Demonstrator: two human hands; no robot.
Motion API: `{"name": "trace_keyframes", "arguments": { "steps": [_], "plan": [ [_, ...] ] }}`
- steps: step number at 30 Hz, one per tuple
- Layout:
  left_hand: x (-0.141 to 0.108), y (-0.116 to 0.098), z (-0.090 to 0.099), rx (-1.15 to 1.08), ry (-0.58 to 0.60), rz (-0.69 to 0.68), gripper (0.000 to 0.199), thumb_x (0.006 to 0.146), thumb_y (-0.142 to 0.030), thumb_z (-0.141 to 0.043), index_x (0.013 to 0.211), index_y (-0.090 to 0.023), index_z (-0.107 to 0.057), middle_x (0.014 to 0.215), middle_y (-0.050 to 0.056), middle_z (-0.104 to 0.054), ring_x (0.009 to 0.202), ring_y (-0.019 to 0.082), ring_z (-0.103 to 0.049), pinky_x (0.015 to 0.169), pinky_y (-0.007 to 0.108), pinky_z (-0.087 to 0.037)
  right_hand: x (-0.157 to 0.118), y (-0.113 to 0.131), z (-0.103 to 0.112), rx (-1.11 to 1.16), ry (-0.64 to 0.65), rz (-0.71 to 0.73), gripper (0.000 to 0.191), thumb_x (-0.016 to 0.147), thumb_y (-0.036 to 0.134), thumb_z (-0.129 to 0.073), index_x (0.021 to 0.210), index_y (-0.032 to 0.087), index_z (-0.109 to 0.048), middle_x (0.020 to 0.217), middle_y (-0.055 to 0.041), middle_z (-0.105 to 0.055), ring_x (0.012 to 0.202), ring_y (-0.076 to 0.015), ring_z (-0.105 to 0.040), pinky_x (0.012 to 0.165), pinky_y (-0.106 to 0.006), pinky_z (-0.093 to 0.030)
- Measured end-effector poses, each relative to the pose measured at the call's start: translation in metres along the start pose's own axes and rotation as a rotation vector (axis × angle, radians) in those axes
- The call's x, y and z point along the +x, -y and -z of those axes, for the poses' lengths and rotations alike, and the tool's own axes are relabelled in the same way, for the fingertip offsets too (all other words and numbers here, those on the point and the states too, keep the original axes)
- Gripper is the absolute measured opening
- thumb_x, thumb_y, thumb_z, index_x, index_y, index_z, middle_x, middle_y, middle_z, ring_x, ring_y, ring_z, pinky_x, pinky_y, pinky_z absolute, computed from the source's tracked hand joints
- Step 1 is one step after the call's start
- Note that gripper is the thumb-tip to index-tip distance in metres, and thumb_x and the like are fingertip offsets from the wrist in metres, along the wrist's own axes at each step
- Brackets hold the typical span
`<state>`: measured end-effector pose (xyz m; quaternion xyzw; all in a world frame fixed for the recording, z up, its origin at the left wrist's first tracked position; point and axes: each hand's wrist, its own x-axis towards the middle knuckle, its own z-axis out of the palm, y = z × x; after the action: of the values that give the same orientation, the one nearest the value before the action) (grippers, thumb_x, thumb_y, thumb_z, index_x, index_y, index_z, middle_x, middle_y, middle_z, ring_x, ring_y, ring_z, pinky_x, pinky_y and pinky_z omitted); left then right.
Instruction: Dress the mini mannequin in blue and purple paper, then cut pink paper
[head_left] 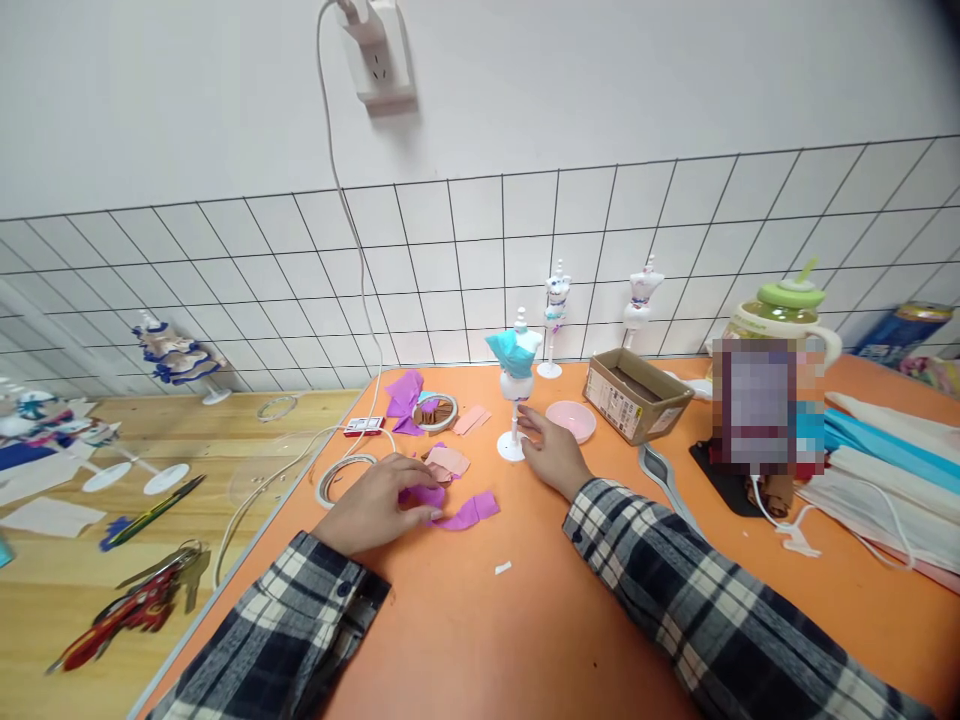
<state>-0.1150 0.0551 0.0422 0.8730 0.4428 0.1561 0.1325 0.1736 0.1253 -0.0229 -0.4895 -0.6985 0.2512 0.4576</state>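
A small white dress form [517, 385] stands upright on a round base on the orange table, with turquoise paper [513, 350] over its chest. My right hand [553, 450] is at its stand, fingertips against the thin pole. My left hand [382, 503] rests over a purple paper strip [472, 511], its thumb and fingers curved around part of it; whether they grip it is hard to tell. Behind the left hand lie pink paper pieces [448, 461], a purple crumpled piece [405, 402] and a tape roll [436, 412]. Another tape roll [330, 484] sits beside its wrist.
Two more dress forms [556, 300] [640, 298] stand by the tiled wall. A pink dish [571, 421], cardboard box [636, 394], grey scissors [666, 482], bottle [776, 318] and paper strips [885, 500] are rightward. Keys [187, 575], a pen [157, 512] and a white cable are leftward.
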Motion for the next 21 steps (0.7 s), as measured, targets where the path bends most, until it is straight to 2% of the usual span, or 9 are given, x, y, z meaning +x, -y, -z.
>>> {"name": "trace_keyframes", "arguments": {
  "steps": [2, 4, 6, 8, 9, 12, 14, 18, 21],
  "plan": [
    [-0.001, 0.001, 0.005, 0.015, 0.0, 0.001, 0.029, 0.08, -0.045, -0.068, 0.1, -0.025, -0.074, 0.11, 0.007, -0.072, 0.103, 0.025, -0.064, 0.092, 0.037, -0.047, -0.01, 0.007, 0.008, -0.051, -0.092, 0.015, 0.052, 0.07, 0.005, -0.048, 0.119, 0.02, -0.059, 0.112, -0.0079, -0.068, 0.109, -0.0251, -0.06, 0.09, -0.043, -0.051],
    [-0.004, 0.004, 0.013, 0.03, -0.033, 0.056, 0.029, 0.084, -0.047, -0.062, 0.098, -0.023, -0.074, 0.102, 0.007, -0.073, 0.097, 0.024, -0.065, 0.087, 0.034, -0.048, -0.022, 0.015, 0.016, -0.086, -0.151, 0.048, 0.046, 0.066, 0.004, -0.045, 0.106, 0.019, -0.061, 0.102, -0.0085, -0.068, 0.104, -0.0264, -0.058, 0.089, -0.045, -0.049],
    [-0.009, 0.01, 0.022, 0.04, -0.093, 0.16, 0.032, 0.089, -0.046, -0.053, 0.094, -0.022, -0.073, 0.094, 0.006, -0.074, 0.09, 0.022, -0.065, 0.082, 0.032, -0.047, -0.037, 0.024, 0.022, -0.092, -0.12, 0.121, 0.037, 0.066, 0.004, -0.045, 0.094, 0.02, -0.062, 0.09, -0.0065, -0.067, 0.093, -0.024, -0.058, 0.085, -0.041, -0.049],
    [-0.017, 0.019, 0.032, 0.042, -0.124, 0.285, 0.032, 0.089, -0.045, -0.051, 0.087, -0.021, -0.071, 0.087, 0.004, -0.073, 0.084, 0.022, -0.064, 0.077, 0.03, -0.046, -0.051, 0.034, 0.024, -0.106, 0.019, 0.269, 0.033, 0.068, 0.004, -0.046, 0.09, 0.021, -0.064, 0.088, -0.0041, -0.067, 0.089, -0.0209, -0.058, 0.083, -0.037, -0.048],
    [-0.022, 0.025, 0.036, 0.04, -0.096, 0.349, 0.03, 0.087, -0.044, -0.051, 0.082, -0.021, -0.07, 0.082, 0.002, -0.072, 0.081, 0.022, -0.064, 0.073, 0.029, -0.045, -0.058, 0.039, 0.025, -0.144, 0.13, 0.385, 0.035, 0.071, 0.004, -0.047, 0.095, 0.021, -0.065, 0.092, -0.0042, -0.068, 0.091, -0.0205, -0.057, 0.085, -0.036, -0.047],
    [-0.034, 0.041, 0.04, 0.081, 0.099, 0.521, 0.026, 0.08, -0.045, -0.056, 0.075, -0.021, -0.064, 0.074, 0.001, -0.069, 0.072, 0.021, -0.062, 0.063, 0.027, -0.04, -0.073, 0.05, 0.021, -0.287, 0.422, 0.599, 0.04, 0.08, 0.013, -0.052, 0.117, 0.023, -0.062, 0.116, -0.0043, -0.066, 0.108, -0.0217, -0.053, 0.093, -0.038, -0.043],
    [-0.039, 0.05, 0.036, 0.15, 0.154, 0.583, 0.019, 0.076, -0.041, -0.059, 0.077, -0.022, -0.062, 0.076, 0.001, -0.068, 0.071, 0.021, -0.062, 0.061, 0.026, -0.038, -0.076, 0.054, 0.016, -0.354, 0.534, 0.608, 0.041, 0.086, 0.023, -0.055, 0.127, 0.026, -0.058, 0.127, -0.0034, -0.062, 0.114, -0.0228, -0.05, 0.097, -0.039, -0.04],
    [-0.038, 0.055, 0.026, 0.188, 0.126, 0.615, 0.013, 0.078, -0.029, -0.054, 0.09, -0.023, -0.056, 0.081, 0.001, -0.067, 0.07, 0.019, -0.061, 0.059, 0.026, -0.034, -0.073, 0.057, 0.006, -0.461, 0.632, 0.55, 0.045, 0.095, 0.045, -0.048, 0.137, 0.03, -0.05, 0.138, -0.0029, -0.056, 0.118, -0.0246, -0.049, 0.096, -0.042, -0.038],
    [-0.033, 0.044, 0.027, 0.225, 0.054, 0.608, 0.015, 0.084, -0.038, -0.05, 0.086, -0.023, -0.05, 0.074, 0.0, -0.063, 0.065, 0.017, -0.057, 0.057, 0.025, -0.031, -0.069, 0.058, 0.005, -0.54, 0.66, 0.531, 0.041, 0.098, 0.048, -0.042, 0.133, 0.03, -0.054, 0.139, -0.0038, -0.055, 0.122, -0.0255, -0.048, 0.095, -0.042, -0.037]
  ]
}}
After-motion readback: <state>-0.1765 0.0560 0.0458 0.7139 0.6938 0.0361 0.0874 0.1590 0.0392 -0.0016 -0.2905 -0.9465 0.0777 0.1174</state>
